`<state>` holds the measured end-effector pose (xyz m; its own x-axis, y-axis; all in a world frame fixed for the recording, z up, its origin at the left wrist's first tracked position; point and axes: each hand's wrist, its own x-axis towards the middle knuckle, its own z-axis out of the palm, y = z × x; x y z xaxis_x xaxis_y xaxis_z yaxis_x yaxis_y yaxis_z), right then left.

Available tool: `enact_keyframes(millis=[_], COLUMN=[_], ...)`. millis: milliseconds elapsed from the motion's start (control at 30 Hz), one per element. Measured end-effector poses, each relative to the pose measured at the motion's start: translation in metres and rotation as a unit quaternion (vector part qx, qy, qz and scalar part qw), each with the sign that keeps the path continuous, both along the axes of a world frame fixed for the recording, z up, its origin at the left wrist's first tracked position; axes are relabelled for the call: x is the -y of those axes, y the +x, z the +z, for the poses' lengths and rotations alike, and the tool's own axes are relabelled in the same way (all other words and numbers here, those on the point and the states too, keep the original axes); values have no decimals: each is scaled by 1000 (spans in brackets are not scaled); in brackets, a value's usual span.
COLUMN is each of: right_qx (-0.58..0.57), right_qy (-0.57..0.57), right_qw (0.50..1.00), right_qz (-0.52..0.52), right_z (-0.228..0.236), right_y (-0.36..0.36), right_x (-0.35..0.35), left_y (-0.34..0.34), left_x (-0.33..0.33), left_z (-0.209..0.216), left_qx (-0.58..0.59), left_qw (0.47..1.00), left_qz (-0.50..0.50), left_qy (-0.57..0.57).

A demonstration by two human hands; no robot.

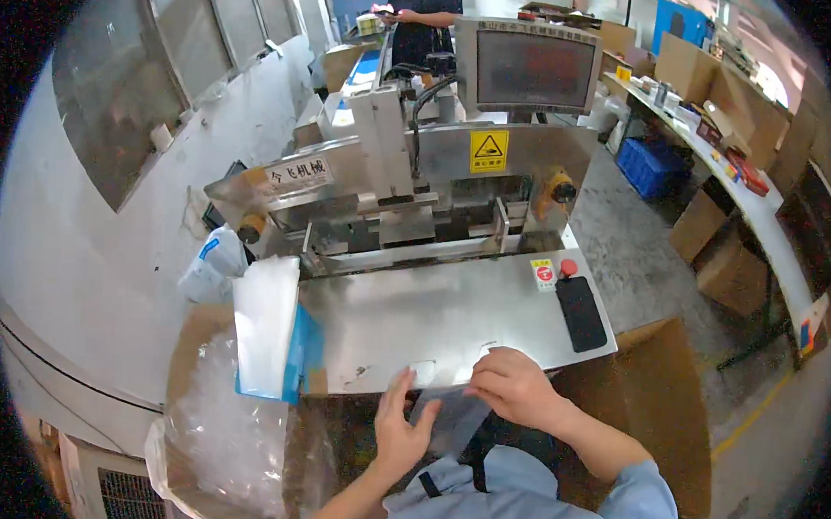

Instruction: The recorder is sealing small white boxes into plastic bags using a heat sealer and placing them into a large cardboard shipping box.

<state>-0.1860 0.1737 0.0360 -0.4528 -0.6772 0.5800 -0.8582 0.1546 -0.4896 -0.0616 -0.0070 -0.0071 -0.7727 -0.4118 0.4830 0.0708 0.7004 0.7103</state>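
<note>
A clear, limp plastic bag [455, 421] hangs between my hands at the front edge of a steel machine table [413, 315]. My right hand [518, 389] is closed, its fingers pinching the bag's upper right side. My left hand [402, 433] has its fingers stretched out and its thumb apart, next to the bag's left side. By the left fingertips a small pale flat piece [423, 371] lies at the table edge. Another small pale bit shows just beyond the right fingers, too small to name.
Left of the table stand a stack of white sheets [264, 322] in a blue box and a carton [192, 380] of clear plastic bags. A black phone [582, 313] lies at the table's right, below a red button [568, 266]. The machine with its screen [533, 70] rises behind. Another person [426, 23] stands beyond.
</note>
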Motion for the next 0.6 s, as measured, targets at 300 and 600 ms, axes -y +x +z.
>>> enact_keyframes(millis=[300, 600], right_qx=[-17, 110], right_qy=[199, 157], right_qw=[979, 971], right_qz=[33, 143], right_z=[-10, -20], right_y=[-13, -63], right_x=[-5, -10], left_y=[-42, -55], left_x=[48, 97], left_z=[42, 60], left_qx=[188, 327], left_qw=[895, 872], left_qz=[-342, -354], left_qy=[-217, -84])
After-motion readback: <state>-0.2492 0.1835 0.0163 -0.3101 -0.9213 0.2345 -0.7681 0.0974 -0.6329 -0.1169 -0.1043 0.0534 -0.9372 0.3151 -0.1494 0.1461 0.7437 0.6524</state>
